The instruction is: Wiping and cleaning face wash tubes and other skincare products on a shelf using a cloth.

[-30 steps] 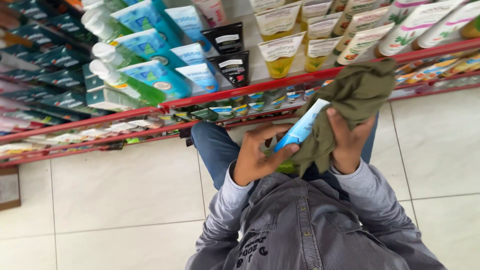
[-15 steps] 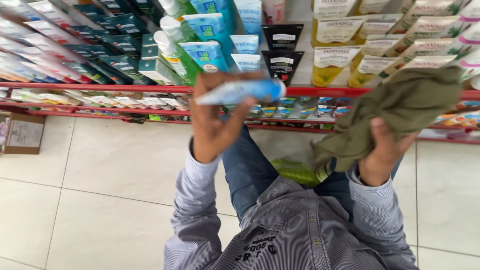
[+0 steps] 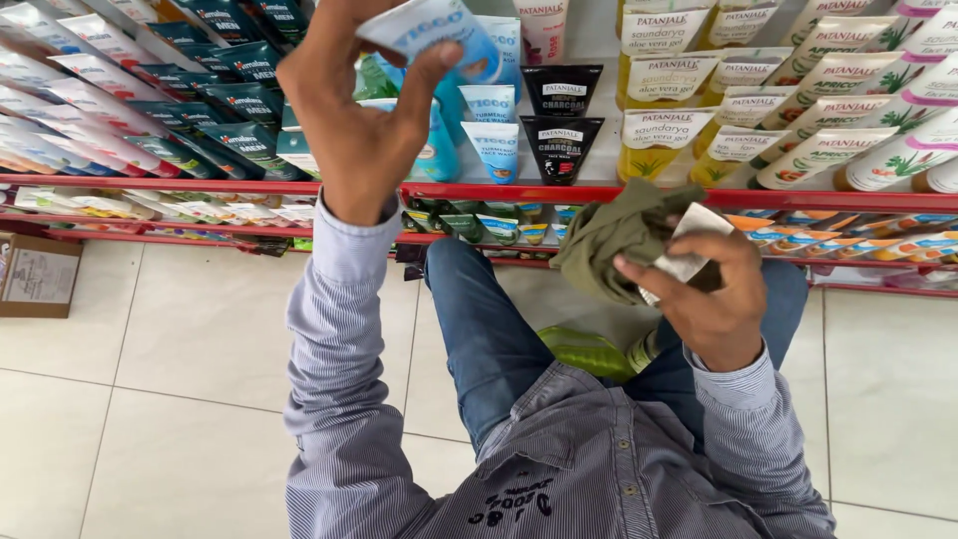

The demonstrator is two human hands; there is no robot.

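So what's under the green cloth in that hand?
A pale tube peeks out beneath the green cloth, held by the right hand. The cloth covers the rest of it.

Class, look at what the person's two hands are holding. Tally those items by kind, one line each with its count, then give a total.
Light blue and white tube, in the left hand: 1
Olive green cloth, in the right hand: 1
White tube or packet, partly hidden, in the right hand: 1
Total: 3

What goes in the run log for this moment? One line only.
left hand: holds blue tube up at shelf | right hand: holds green cloth and white tube
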